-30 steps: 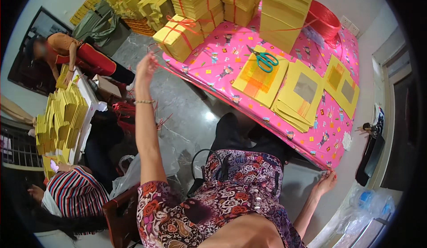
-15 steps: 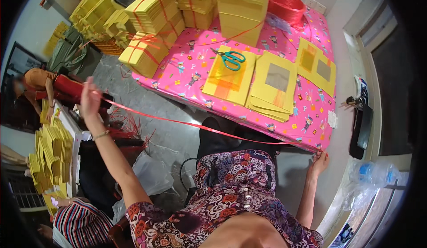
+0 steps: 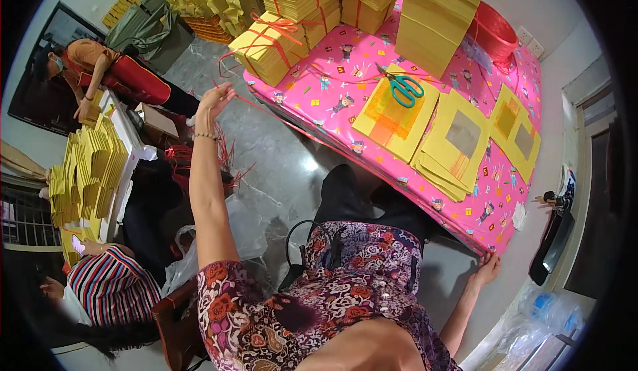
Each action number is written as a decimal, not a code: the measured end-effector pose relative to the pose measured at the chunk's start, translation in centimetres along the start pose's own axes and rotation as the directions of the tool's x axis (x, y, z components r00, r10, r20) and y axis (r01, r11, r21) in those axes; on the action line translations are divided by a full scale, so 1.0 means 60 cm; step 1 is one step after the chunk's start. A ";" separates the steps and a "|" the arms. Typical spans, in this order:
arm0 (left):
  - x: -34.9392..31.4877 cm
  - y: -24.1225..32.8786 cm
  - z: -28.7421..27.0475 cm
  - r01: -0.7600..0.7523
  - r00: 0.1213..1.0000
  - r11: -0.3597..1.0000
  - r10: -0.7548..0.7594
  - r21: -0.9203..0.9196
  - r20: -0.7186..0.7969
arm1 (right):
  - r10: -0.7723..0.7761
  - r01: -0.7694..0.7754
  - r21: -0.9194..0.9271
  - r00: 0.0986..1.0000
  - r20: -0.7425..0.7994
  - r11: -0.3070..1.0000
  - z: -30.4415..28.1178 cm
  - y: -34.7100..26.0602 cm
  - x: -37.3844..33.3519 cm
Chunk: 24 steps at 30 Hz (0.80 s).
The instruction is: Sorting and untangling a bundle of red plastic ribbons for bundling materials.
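My left hand (image 3: 216, 100) is raised beyond the table's left corner, its fingers pinched on a red plastic ribbon (image 3: 319, 137). The ribbon stretches along the front edge of the pink-covered table (image 3: 339, 115) toward my right hand (image 3: 488, 268). That hand is closed at the table's near right corner, seemingly on the ribbon's other end; its fingertips are partly hidden. Green-handled scissors (image 3: 403, 86) rest on a yellow paper pile (image 3: 379, 122). Beside it is another yellow pile (image 3: 448, 165) with a grey square on top.
Ribbon-tied yellow paper bundles (image 3: 269, 48), a tall yellow stack (image 3: 435, 32) and a red ribbon roll (image 3: 498, 32) stand at the back. Two people (image 3: 93, 65) work at a white table (image 3: 129, 171) on the left. A wooden chair (image 3: 173, 331) is near my left elbow.
My left hand has swung right and closer to the table, bringing the ribbon against its front edge. My right hand stays at the corner. The view has turned left.
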<state>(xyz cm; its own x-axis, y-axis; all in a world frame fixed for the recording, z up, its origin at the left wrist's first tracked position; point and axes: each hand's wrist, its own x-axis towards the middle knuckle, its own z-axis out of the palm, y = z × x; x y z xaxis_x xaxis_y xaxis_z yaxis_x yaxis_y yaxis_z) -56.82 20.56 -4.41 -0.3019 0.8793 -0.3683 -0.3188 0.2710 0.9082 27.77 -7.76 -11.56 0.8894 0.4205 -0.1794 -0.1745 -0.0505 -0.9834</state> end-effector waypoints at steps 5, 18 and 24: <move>0.038 -0.019 0.044 -0.079 0.996 0.997 0.079 -0.007 -0.046 | -0.004 0.004 -0.007 0.999 0.042 1.000 -0.026 0.013 0.015; 0.171 -0.084 -0.028 -0.212 0.963 0.974 0.223 0.085 -0.153 | -0.041 0.043 -0.138 0.999 0.016 0.989 0.002 0.011 -0.031; 0.226 -0.078 -0.038 -0.195 0.953 0.966 0.228 0.173 -0.199 | 0.020 -0.034 -0.098 0.991 -0.131 0.995 0.013 -0.020 -0.056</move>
<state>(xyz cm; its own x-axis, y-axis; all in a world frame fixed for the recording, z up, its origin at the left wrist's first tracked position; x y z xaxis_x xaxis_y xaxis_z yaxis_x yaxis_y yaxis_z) -61.45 30.32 -14.07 -0.5389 0.8221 -0.1838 -0.0938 0.1582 0.9829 24.68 -8.38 -9.74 0.9334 0.2967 -0.2017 -0.1620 -0.1529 -0.9749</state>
